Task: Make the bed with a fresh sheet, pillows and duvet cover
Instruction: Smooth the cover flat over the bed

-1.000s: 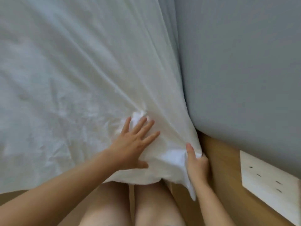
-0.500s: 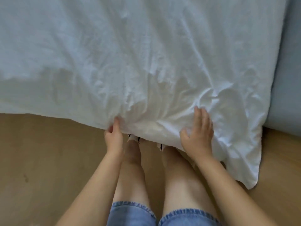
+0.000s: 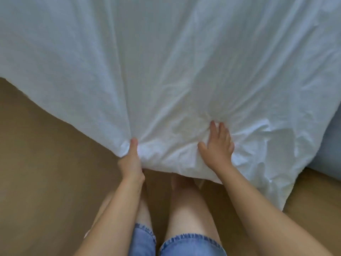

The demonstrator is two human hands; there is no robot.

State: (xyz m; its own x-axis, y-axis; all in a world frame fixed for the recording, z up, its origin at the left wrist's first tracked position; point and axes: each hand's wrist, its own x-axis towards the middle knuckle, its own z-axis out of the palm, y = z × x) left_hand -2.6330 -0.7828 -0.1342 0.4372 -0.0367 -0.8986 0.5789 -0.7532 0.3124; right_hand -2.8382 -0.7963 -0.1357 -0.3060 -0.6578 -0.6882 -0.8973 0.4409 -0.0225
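Two bare legs (image 3: 186,206) stand on the wooden floor (image 3: 46,163). Left hand (image 3: 131,161) still pinches the sheet (image 3: 166,61) hem, fingers closed on it; right hand (image 3: 217,146), fingers straight, has slid farther up. Sheet spreads ahead, overhanging the floor, tauter than before.

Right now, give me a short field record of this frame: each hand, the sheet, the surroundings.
left hand: grips a bunched edge of the white sheet, thumb on top
right hand: lies flat on the sheet, fingers straight
sheet state: wrinkled; folds fan out from the left grip; a corner hangs at the right
floor: tan, below the sheet's edge
far right: grey-blue surface
person: standing, in denim shorts
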